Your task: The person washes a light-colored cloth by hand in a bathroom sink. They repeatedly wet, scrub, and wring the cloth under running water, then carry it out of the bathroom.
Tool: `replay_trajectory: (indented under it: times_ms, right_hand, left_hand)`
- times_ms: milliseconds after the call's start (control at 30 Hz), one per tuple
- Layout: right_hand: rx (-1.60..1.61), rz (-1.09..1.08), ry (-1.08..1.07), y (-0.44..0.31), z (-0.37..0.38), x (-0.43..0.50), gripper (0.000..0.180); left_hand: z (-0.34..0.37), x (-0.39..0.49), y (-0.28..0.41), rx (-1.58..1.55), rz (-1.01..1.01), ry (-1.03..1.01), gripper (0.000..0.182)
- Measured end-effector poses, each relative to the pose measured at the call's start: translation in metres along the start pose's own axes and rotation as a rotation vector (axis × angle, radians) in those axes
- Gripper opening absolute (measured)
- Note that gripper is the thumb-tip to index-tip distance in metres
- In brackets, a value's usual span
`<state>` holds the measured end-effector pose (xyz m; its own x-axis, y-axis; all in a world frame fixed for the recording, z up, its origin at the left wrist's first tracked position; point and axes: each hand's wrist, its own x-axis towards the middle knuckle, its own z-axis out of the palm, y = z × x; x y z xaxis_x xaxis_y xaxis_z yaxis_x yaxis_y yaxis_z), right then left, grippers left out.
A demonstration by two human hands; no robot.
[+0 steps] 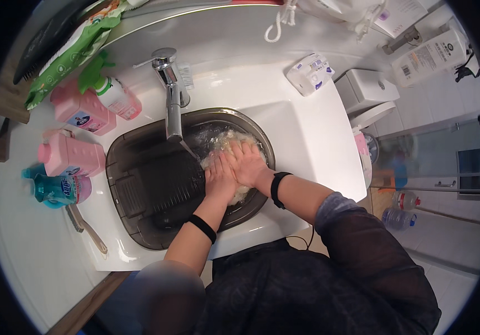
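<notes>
A grey translucent plastic wash basin (133, 228) with a ribbed washboard section sits in the white sink. Toward its right end lies a wet, cream-coloured bundle (233, 137) that looks like thin fabric or mesh. My left hand (220, 178) rests flat on the bundle, fingers pointing up the picture. Partly beside and against it, my right hand (247, 162) presses down with spread fingers. Both palms and the bundle's middle are hidden. Water runs from the chrome faucet (173, 113) into the basin just left of the bundle.
On the sink's left ledge stand pink bottles (74, 155), a spray bottle (118, 98), a teal bottle (53, 188) and a scrubbing brush (87, 230). A small white-and-purple package (311, 74) lies at the back right. Beyond the sink is a toilet (365, 92).
</notes>
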<state>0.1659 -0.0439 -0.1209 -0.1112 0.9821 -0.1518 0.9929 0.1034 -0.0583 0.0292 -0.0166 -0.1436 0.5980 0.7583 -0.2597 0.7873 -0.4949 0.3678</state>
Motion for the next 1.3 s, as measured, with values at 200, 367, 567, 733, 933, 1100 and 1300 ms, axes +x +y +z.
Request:
replay_trajectory:
  times_ms: [200, 367, 567, 733, 933, 1100, 1300]
  right_hand:
    - [0.105, -0.008, 0.008, 0.007, 0.003, 0.044, 0.035]
    - [0.342, 0.232, 0.009, -0.002, -0.021, 0.068, 0.026]
    - [0.729, -0.295, 0.105, 0.000, -0.067, 0.006, 0.024]
    - [0.580, -0.212, 0.225, -0.015, -0.079, -0.055, 0.069]
    - [0.118, -0.080, -0.283, -0.039, -0.048, -0.087, 0.097]
    - [0.034, -0.098, -0.330, -0.030, -0.024, -0.052, 0.106]
    - [0.005, -0.087, -0.379, -0.010, -0.011, 0.010, 0.104]
  left_hand:
    - [-0.009, 0.040, -0.018, -0.022, -0.089, -0.134, 0.103]
    - [-0.028, 0.050, -0.031, -0.336, 0.002, -0.110, 0.129]
    - [-0.075, 0.023, -0.058, -0.474, 0.106, -0.166, 0.128]
    - [-0.069, -0.006, -0.019, -0.420, 0.377, -0.297, 0.105]
    - [-0.037, -0.082, 0.010, 0.020, 0.185, -0.242, 0.082]
    - [-0.042, -0.046, 0.002, 0.191, 0.168, -0.329, 0.084]
    - [-0.047, -0.013, -0.003, 0.164, 0.130, -0.245, 0.087]
